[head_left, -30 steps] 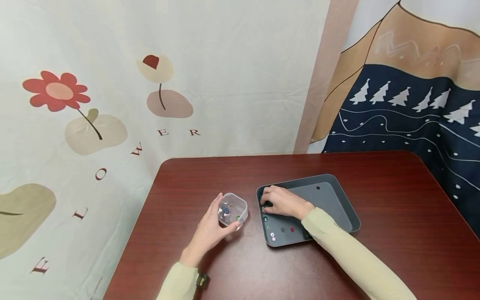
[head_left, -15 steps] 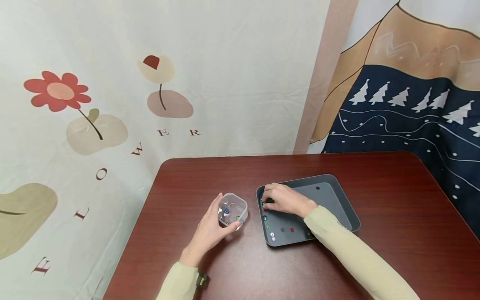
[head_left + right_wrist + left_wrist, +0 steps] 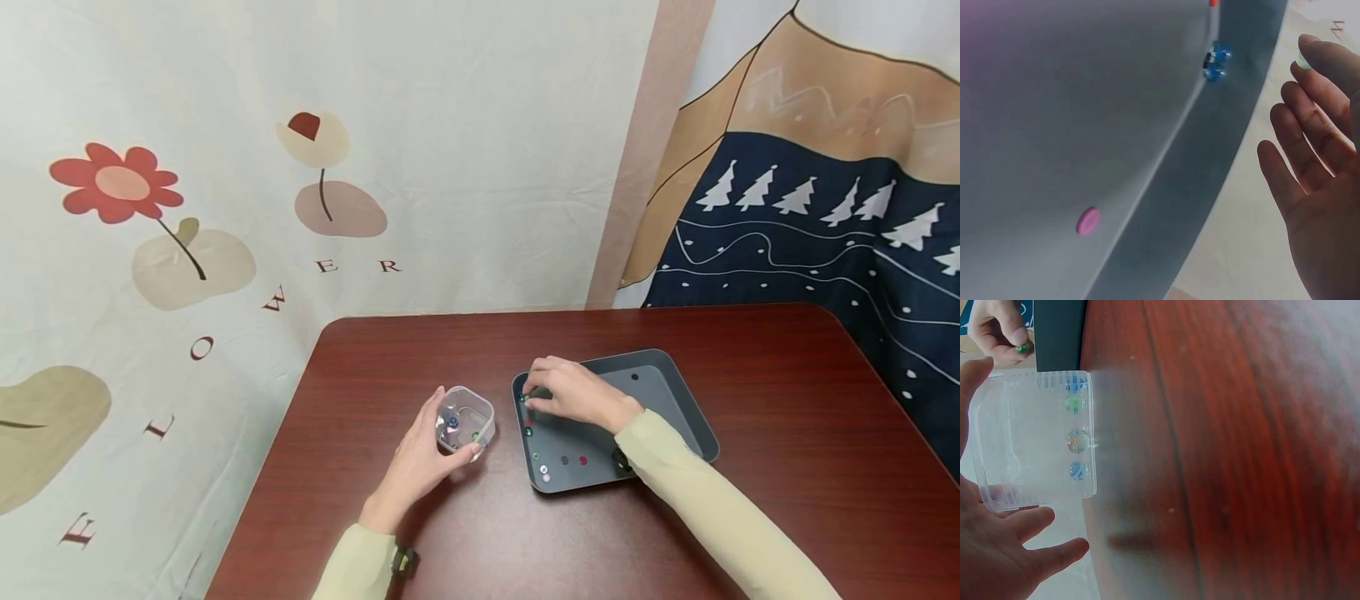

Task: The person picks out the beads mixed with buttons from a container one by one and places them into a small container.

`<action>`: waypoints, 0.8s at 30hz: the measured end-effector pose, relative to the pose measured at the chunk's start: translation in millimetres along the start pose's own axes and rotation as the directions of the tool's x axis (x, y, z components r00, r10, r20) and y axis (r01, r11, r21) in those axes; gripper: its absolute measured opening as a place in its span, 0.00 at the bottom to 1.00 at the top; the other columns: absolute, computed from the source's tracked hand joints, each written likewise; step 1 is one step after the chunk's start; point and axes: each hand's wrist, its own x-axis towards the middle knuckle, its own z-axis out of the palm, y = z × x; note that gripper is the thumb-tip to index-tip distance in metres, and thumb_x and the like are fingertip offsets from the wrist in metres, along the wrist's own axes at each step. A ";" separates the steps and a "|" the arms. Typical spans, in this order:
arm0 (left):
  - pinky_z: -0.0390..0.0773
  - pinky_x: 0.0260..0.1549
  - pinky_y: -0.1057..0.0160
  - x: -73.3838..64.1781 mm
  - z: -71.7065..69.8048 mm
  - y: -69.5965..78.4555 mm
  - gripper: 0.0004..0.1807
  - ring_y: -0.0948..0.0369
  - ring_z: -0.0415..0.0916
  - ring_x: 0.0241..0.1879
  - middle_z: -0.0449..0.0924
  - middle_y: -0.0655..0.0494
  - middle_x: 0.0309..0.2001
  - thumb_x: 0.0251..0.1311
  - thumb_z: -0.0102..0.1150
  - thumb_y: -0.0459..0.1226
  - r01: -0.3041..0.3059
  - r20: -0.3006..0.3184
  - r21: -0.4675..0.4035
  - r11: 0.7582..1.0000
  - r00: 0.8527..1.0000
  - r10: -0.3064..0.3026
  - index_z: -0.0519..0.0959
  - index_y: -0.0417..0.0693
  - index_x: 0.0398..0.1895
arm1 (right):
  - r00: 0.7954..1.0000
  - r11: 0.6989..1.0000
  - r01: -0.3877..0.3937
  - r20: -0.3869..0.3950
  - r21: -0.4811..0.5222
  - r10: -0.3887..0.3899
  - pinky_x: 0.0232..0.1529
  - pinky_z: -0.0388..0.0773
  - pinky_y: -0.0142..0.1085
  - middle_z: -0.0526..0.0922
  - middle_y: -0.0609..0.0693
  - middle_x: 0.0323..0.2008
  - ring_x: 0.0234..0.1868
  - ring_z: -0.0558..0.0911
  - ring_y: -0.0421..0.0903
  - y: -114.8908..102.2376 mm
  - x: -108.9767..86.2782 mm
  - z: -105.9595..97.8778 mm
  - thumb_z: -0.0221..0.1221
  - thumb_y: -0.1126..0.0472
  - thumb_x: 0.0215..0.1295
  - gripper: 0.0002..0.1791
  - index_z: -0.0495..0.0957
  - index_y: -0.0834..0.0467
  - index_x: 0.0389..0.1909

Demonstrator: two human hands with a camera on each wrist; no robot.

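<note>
My left hand (image 3: 416,467) holds a small clear plastic box (image 3: 486,421) on the left side of the table, thumb at the near side and fingers at the far side. In the left wrist view several glass marbles (image 3: 1077,441) lie along the box's bottom. Over the left end of the grey tray (image 3: 667,412), my right hand (image 3: 573,392) pinches a green marble (image 3: 1021,348) between thumb and index finger. Its other fingers are loosely bent in the right wrist view. Two blue marbles (image 3: 1215,72) lie against the tray wall, and a pink button (image 3: 1088,220) lies flat.
Inside the tray are also a red button (image 3: 583,460), a grey one (image 3: 565,460), white ones (image 3: 544,470) and a dark one (image 3: 635,377). The tray's raised rim stands right of the box on the brown table (image 3: 420,350). A printed curtain (image 3: 487,167) hangs behind.
My right hand has lifted and drawn slightly back and right from the tray's left wall, uncovering small pieces there; the green marble now shows in its fingertips. The left hand and box stay put.
</note>
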 end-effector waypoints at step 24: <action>0.71 0.62 0.35 1.9 0.0 -0.2 0.60 0.44 0.69 0.70 0.56 0.49 0.80 0.53 0.75 0.58 -0.014 0.006 -0.003 1.000 1.000 0.014 0.54 0.46 0.83 | 0.959 0.991 0.076 -0.280 0.108 -0.043 0.47 0.80 0.36 0.82 0.42 0.43 0.46 0.80 0.41 -31.8 -5.4 -10.3 0.72 0.56 0.65 0.08 0.87 0.51 0.42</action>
